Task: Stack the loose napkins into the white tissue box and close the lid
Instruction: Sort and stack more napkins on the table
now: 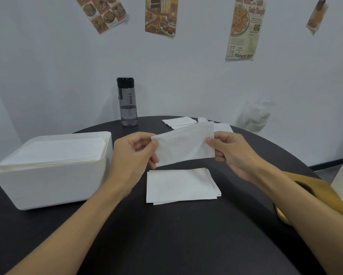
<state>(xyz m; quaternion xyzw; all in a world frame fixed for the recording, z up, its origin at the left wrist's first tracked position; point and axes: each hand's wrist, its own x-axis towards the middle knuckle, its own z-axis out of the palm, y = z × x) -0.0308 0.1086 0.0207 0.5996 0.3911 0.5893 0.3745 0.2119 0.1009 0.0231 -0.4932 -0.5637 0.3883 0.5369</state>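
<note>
We see the left hand and the right hand each pinching one end of a thin white paper napkin, held between them above the round black table. Directly beneath it lies a pile of folded white napkins. Further loose napkins lie near the far edge. Just left of the left hand stands the open, rectangular white tissue box, filled nearly to its rim with stacked napkins. Behind is a clear, black-capped bottle, partly filled with liquid; we cannot read its lettering. A yellowed wall poster reads "Pillsbury's BEST".
</note>
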